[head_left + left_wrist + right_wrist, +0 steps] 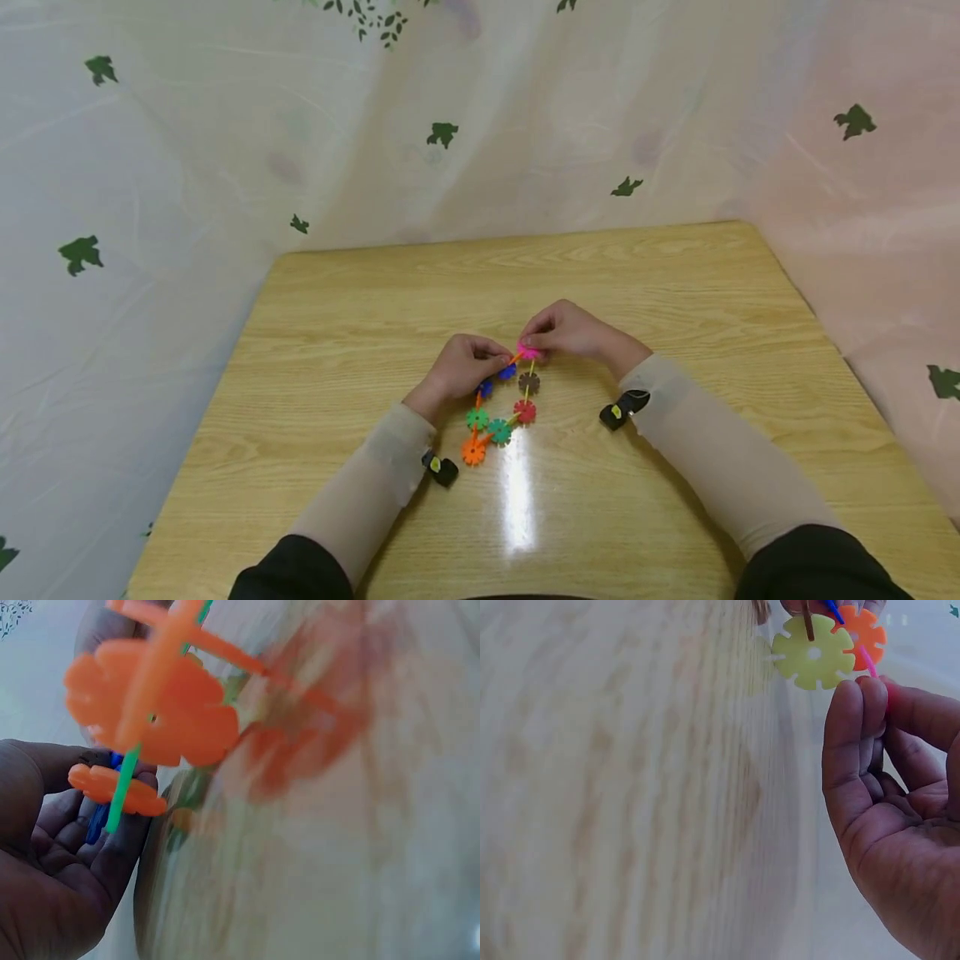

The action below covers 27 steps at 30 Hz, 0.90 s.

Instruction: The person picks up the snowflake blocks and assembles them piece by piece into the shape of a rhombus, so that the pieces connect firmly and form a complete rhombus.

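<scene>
A closed loop of notched plastic discs in many colours is held up over the wooden table in the head view. At its upper left my left hand [459,367] pinches a blue disc [507,372] between thumb and fingers. My right hand [576,333] grips a pink disc [528,352] at the top. Brown [528,384], red [526,412] and teal [500,432] discs run down the right, with a green disc [476,419] and an orange disc [473,452] at lower left. A yellow disc [814,654] appears beyond my right fingertips.
The wooden table [315,500] reaches a pale curtain [525,100] with dark green leaf shapes behind it and at both sides. A bright light reflection lies on the tabletop below the loop. Each wrist carries a small black camera on a strap.
</scene>
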Available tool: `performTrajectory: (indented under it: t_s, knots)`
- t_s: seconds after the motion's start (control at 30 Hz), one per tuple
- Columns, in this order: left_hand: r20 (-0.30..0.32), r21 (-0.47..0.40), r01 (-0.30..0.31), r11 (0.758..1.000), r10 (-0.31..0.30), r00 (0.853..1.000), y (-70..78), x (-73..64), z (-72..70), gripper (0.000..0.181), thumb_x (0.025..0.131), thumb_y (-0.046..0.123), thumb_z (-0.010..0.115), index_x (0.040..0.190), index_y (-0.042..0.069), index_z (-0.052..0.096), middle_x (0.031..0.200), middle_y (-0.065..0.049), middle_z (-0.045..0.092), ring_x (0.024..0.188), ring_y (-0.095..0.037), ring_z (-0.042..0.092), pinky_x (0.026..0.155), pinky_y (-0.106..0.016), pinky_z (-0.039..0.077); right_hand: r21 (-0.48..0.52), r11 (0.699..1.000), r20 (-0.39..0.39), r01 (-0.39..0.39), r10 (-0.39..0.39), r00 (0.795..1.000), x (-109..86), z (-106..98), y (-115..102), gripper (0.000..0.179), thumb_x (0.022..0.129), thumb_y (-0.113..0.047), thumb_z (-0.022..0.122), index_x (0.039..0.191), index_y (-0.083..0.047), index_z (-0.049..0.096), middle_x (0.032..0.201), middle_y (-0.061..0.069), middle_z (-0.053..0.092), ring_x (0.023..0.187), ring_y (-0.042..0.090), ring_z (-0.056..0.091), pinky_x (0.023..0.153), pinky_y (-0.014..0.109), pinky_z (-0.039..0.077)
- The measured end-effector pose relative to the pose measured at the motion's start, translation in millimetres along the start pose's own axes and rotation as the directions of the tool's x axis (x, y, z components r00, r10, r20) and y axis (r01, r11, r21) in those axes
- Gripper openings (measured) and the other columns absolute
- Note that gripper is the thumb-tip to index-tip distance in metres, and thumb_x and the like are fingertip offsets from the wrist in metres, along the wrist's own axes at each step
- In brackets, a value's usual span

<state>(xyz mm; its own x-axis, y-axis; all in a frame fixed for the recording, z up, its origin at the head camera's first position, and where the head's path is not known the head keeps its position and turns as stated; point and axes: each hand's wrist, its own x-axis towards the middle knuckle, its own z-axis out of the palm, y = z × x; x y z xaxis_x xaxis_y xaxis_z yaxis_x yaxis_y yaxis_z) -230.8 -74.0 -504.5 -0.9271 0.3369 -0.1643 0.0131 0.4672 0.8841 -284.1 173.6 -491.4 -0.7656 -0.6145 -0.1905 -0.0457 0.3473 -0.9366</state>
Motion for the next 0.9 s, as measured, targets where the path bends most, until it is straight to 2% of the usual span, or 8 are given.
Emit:
performTrajectory:
  t_s: [0.1,0.23,0.37,0.43,0.53,0.67,0.8,0.9]
  knots:
    - [-0.025,0.009,0.000,1.000,0.000,1.000,-0.6,1.0,1.0,0.019,0.100,0.030,0.075,0.106,0.015,0.084,0.100,0.004,0.078,0.090,-0.013,0.071,0.081,-0.032,0.058,-0.040,0.999,-0.008,-0.019,0.019,1.000,-1.1,-4,0,0.023,0.104,-0.019,0.069,0.116,0.000,0.076,0.091,0.013,0.075,0.080,0.023,0.070,0.076,0.036,0.060]
    - [-0.067,0.016,0.023,1.000,-0.022,0.998,0.1,0.0,1.6,0.017,0.099,0.031,0.076,0.103,0.017,0.084,0.100,0.005,0.078,0.092,-0.013,0.070,0.084,-0.033,0.058,-0.145,0.984,-0.008,-0.103,0.103,0.995,-8.3,-7,-1,0.032,0.103,-0.024,0.070,0.125,-0.001,0.070,0.097,0.010,0.073,0.080,0.022,0.069,0.071,0.036,0.060]
    - [-0.120,0.010,0.047,0.999,-0.046,0.992,3.5,-1.4,1.6,0.014,0.096,0.029,0.078,0.097,0.017,0.084,0.093,0.004,0.078,0.084,-0.013,0.071,0.078,-0.032,0.058,-0.229,0.961,0.025,-0.156,0.166,0.986,-14.5,0,-7,0.033,0.095,-0.029,0.080,0.111,-0.002,0.070,0.086,0.009,0.071,0.068,0.021,0.067,0.061,0.036,0.059]
    - [-0.127,-0.002,0.047,0.999,-0.047,0.991,5.0,-1.7,1.4,0.015,0.096,0.028,0.078,0.097,0.014,0.083,0.090,0.002,0.078,0.079,-0.013,0.070,0.073,-0.030,0.057,-0.249,0.958,0.027,-0.145,0.156,0.987,-14.7,5,-10,0.030,0.093,-0.029,0.083,0.102,-0.003,0.070,0.080,0.009,0.071,0.064,0.022,0.067,0.059,0.035,0.058]
    - [-0.065,-0.091,0.064,0.994,-0.070,0.995,5.8,-2.3,1.5,0.015,0.097,0.020,0.077,0.101,0.005,0.079,0.087,-0.005,0.078,0.072,-0.015,0.071,0.068,-0.030,0.060,-0.289,0.951,-0.020,-0.109,0.107,0.994,-13.6,10,-12,0.023,0.090,-0.023,0.085,0.098,-0.006,0.071,0.077,0.005,0.072,0.064,0.020,0.067,0.059,0.033,0.058]
    - [0.077,-0.208,0.120,0.971,-0.106,0.991,5.7,-4.1,1.4,0.016,0.098,0.010,0.075,0.108,-0.003,0.072,0.089,-0.013,0.078,0.071,-0.021,0.074,0.069,-0.033,0.063,-0.368,0.928,-0.091,-0.053,0.021,0.996,-13.1,12,-14,0.022,0.086,-0.017,0.086,0.102,-0.009,0.073,0.079,0.000,0.072,0.068,0.017,0.066,0.063,0.033,0.055]
    - [0.138,-0.166,0.146,0.975,-0.124,0.983,6.8,-4.7,-2.0,0.013,0.100,0.009,0.072,0.109,0.000,0.070,0.090,-0.013,0.077,0.075,-0.025,0.075,0.071,-0.036,0.064,-0.440,0.897,-0.099,-0.045,0.001,0.995,-15.5,14,-15,0.021,0.086,-0.023,0.087,0.098,-0.013,0.074,0.081,-0.003,0.072,0.073,0.016,0.066,0.069,0.034,0.056]
    - [0.098,-0.072,0.118,0.990,-0.111,0.989,8.2,0.0,-4.2,0.014,0.103,0.015,0.069,0.110,0.003,0.071,0.089,-0.010,0.076,0.074,-0.024,0.074,0.068,-0.034,0.063,-0.498,0.866,-0.083,-0.047,0.006,0.997,-17.9,15,-16,0.018,0.087,-0.028,0.087,0.089,-0.015,0.074,0.079,-0.005,0.070,0.074,0.015,0.065,0.070,0.034,0.055]
